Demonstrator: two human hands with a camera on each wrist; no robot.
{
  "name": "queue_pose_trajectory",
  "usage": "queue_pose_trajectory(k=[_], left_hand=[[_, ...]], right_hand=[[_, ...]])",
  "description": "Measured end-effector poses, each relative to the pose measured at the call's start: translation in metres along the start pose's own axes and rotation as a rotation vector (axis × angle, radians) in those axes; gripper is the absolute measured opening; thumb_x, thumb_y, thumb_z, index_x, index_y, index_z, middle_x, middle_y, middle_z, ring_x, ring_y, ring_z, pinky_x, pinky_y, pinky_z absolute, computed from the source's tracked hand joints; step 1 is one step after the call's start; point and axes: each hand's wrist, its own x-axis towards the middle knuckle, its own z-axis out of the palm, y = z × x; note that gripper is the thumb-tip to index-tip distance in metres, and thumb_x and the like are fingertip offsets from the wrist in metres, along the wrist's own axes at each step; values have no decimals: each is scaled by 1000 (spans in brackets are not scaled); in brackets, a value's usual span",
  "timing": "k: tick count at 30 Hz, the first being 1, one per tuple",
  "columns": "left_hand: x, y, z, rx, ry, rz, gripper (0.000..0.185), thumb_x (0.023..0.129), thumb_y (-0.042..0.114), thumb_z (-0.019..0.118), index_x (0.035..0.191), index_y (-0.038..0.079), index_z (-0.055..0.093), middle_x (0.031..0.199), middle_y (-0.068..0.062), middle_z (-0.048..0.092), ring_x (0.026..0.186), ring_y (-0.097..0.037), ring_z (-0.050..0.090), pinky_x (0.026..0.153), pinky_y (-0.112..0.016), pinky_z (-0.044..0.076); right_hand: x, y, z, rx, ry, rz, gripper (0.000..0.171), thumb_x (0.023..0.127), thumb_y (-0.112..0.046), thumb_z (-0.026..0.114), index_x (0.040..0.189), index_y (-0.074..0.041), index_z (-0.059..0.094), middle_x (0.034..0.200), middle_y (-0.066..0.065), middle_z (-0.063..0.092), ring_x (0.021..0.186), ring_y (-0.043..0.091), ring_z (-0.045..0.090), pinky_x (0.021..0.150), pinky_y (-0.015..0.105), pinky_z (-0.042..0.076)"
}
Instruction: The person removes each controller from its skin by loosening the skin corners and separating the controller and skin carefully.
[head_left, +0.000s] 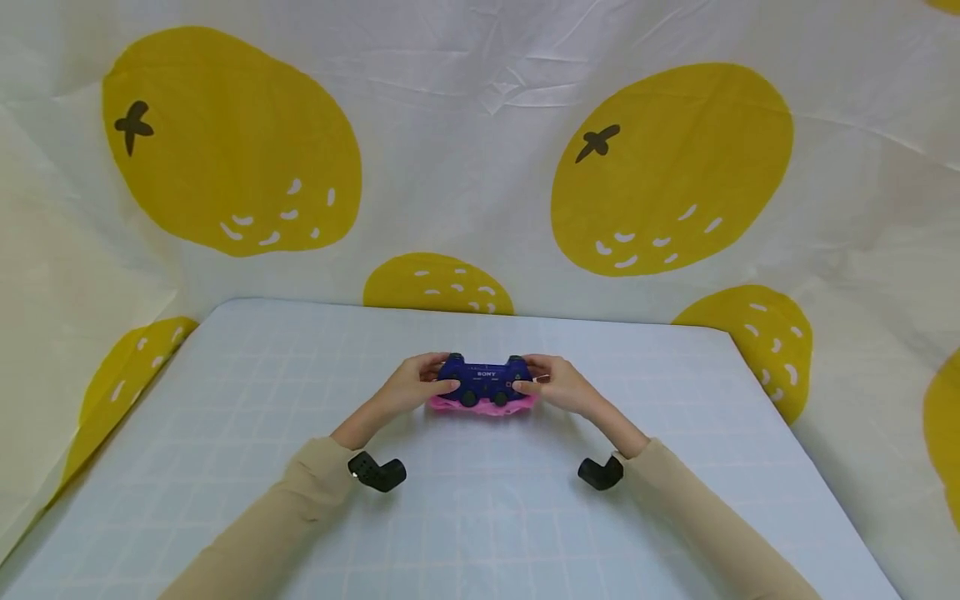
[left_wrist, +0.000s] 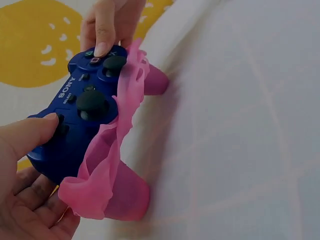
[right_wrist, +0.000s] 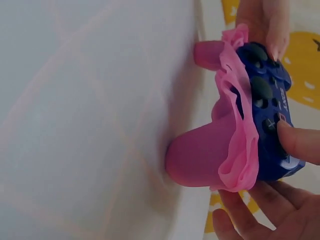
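A blue Sony game controller [head_left: 487,377] is held between both hands, its face with the sticks and buttons uppermost. A pink silicone sleeve [left_wrist: 129,192] covers its two grips, and the sleeve's edge is bunched in folds around the middle of the body. My left hand [head_left: 411,385] grips the left end, thumb on the directional pad and fingers underneath. At the other end my right hand [head_left: 564,385] holds on, its thumb [right_wrist: 299,142] on the face buttons and its fingers beneath. Both sleeved grips point down toward the table in the wrist views.
The table [head_left: 480,517] has a pale cloth with a faint grid. Behind it hangs a white curtain [head_left: 465,167] with large yellow fruit prints. A black wrist camera [head_left: 377,472] sits on the left wrist, another camera [head_left: 602,473] on the right.
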Motion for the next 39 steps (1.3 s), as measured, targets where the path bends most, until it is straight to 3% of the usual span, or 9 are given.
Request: queue_pose_trajectory(k=[5,11,19,23,29,33,39], left_hand=[[3,-5,3,-22,8,-8,57,89,18,68,137,-5,48,127,-22,60,109,-28,60,98,-39,50],[3,-12,4,-24,-13,-8,61,88,20,70,138,-5,46,134,-22,56,118,-31,56,105,-45,43],[3,-20,3,24,16,8,59,86,24,73,134,-2,52,128,-18,61,108,-24,60,99,-42,49],[4,-20,3,20,28,4,59,84,24,74,133,-3,53,129,-19,61,113,-28,60,101,-43,47],[3,-20,5,26,54,-8,61,83,23,76,132,-4,53,130,-20,59,117,-32,58,103,-45,45],[2,-20,8,24,79,-8,59,82,22,77,131,-3,55,129,-20,61,114,-31,60,102,-45,47],[2,-20,12,49,103,7,57,82,23,77,129,-3,57,125,-18,64,107,-26,62,98,-42,50]], right_hand=[[-4,3,-3,16,-12,-23,58,89,-25,66,136,4,49,126,22,62,117,36,59,100,49,47],[-6,11,-11,133,-60,65,51,91,-20,62,134,6,50,129,24,59,113,30,62,94,40,53],[-9,16,-13,279,-136,185,47,96,-21,56,129,12,52,122,26,62,106,31,66,90,39,54],[-10,19,-13,372,-165,226,46,96,-19,54,128,14,51,121,25,64,102,28,68,89,38,55],[-7,22,-17,560,-209,376,47,96,-17,56,133,11,48,101,10,70,85,14,70,81,28,57],[-5,21,-20,668,-239,462,37,96,-15,57,127,6,57,89,3,71,79,11,70,77,24,57],[-6,19,-22,704,-237,515,31,96,-13,56,122,4,58,83,4,72,77,12,70,74,23,57]])
